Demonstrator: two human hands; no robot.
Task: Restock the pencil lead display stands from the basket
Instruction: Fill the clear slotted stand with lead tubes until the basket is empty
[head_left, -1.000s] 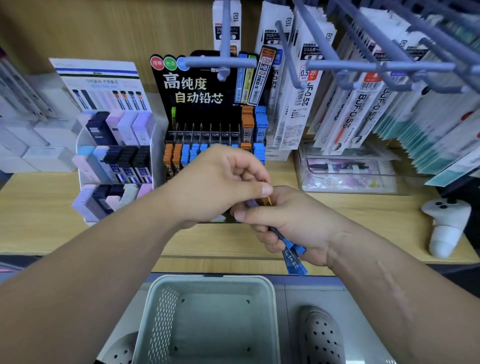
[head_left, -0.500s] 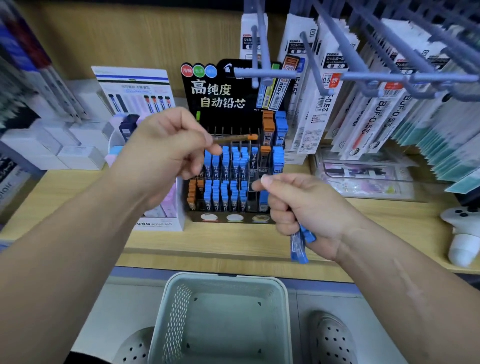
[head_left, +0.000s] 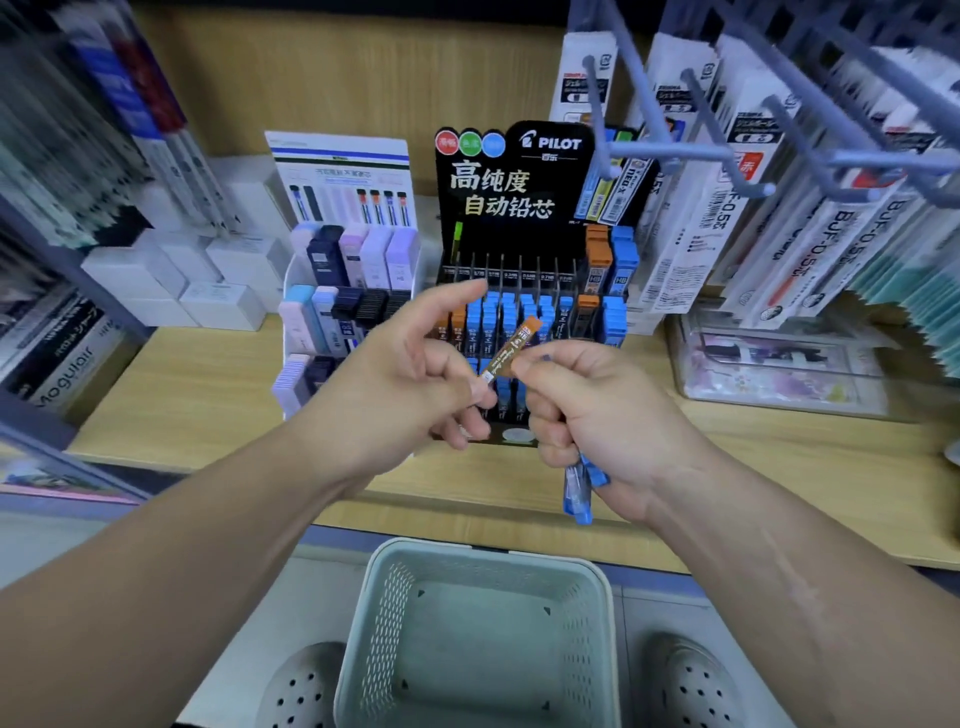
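At frame centre the left hand (head_left: 400, 384) pinches the lower end of a tilted orange tube (head_left: 511, 349), index finger straight. The right hand (head_left: 602, 415) touches that tube with a fingertip and grips blue tubes (head_left: 579, 491). Behind them on the counter (head_left: 208, 374), a black stand (head_left: 498, 192) reads "PILOT" and "高纯度自动铅芯". The basket (head_left: 384, 623) sits at bottom centre.

The left forearm (head_left: 182, 545) and right forearm (head_left: 779, 561) were bare along their whole visible length down to the wrists, and a faint long mark ran along the right one. The left hand (head_left: 395, 384) and right hand (head_left: 597, 410) were bare as well, with nails cut short. On the feet were pale grey clogs, the left clog (head_left: 301, 686) and right clog (head_left: 696, 686) alike, with smooth rounded toes dotted with small round holes.
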